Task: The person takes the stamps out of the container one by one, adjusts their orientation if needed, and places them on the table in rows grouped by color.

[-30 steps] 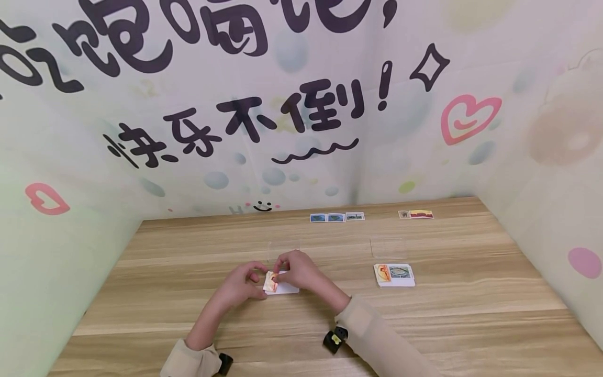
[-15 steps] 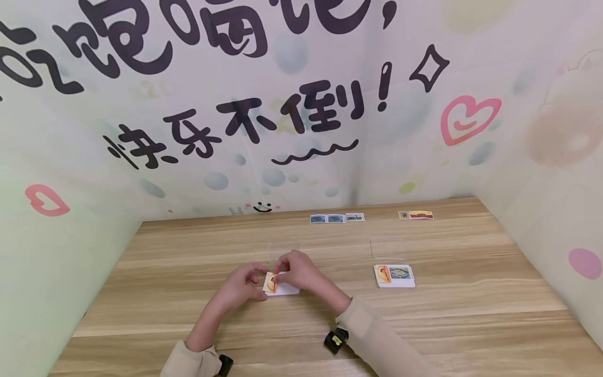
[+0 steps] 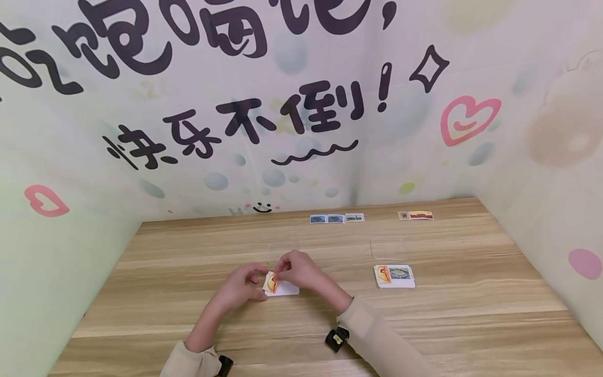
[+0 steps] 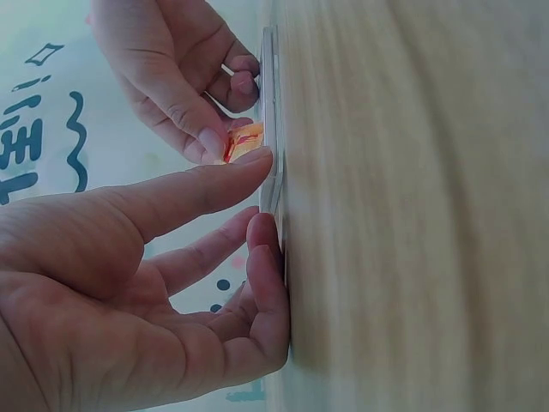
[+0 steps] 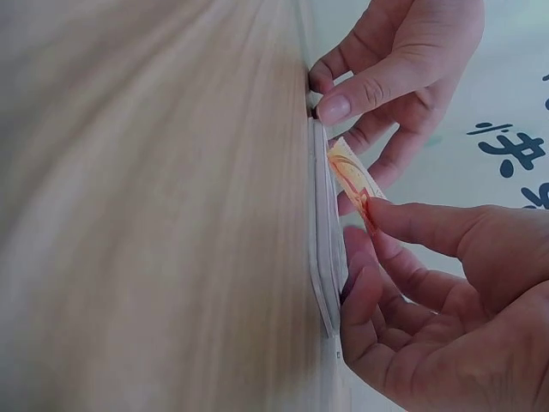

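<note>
My right hand [image 3: 300, 271] pinches a small orange-and-yellow postage stamp [image 3: 271, 283] between thumb and fingers. In the right wrist view the stamp [image 5: 350, 176] stands tilted, its far end close to a thin stack of white cards [image 5: 322, 232]. The stack [image 3: 287, 288] lies flat on the table, partly hidden under the right hand. My left hand [image 3: 241, 285] holds the left end of the stack; its thumb [image 4: 249, 163] is at one edge and its curled fingers [image 4: 268, 275] at the end, low over the tabletop.
To the right lies another white stack [image 3: 400, 281] bearing an orange stamp [image 3: 382, 274] and a greenish one [image 3: 400, 272]. Clear plastic rectangles [image 3: 387, 250] lie behind both stacks. Along the back edge are blue stamps [image 3: 327, 218], a grey-green stamp [image 3: 355, 217] and a red-and-yellow stamp [image 3: 421, 214].
The right fingers have shifted slightly, and the stamp has tilted a little, showing more of its orange face. The left hand stays in place at the stack.
</note>
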Demonstrator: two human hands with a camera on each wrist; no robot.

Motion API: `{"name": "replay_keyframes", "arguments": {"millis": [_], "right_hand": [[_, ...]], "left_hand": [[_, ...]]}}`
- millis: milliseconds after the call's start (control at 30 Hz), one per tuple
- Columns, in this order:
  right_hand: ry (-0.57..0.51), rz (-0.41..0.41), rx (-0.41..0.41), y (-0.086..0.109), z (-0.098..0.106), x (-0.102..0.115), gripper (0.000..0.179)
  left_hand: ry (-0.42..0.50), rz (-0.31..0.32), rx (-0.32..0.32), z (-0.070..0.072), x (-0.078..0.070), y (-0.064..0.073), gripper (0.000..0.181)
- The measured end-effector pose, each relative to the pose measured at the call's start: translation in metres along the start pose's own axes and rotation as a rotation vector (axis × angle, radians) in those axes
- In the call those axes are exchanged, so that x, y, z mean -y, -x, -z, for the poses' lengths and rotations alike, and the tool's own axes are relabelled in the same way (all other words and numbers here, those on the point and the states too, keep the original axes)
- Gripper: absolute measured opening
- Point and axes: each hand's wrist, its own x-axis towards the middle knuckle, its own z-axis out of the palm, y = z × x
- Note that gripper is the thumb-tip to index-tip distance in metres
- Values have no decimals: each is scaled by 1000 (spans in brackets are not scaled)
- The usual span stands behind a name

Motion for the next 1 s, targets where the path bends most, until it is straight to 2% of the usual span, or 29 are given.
{"name": "replay_keyframes", "arguments": {"millis": [500,667,833,1000], "right_hand": [[-25,-20,54,0,5,-1,5],[-31,-19,70,1,6,-1,12],[-37,-19,90,1,8,0,18],[-45,-28,91,0,9,-2,13]], "left_hand": [[-8,-11,-1,-1,-1,0,50],[-9,-4,1,-1,0,-1,50],[-7,-20,12,0,1,-2,51],[-2,-36,22,1,3,-2,52]]}}
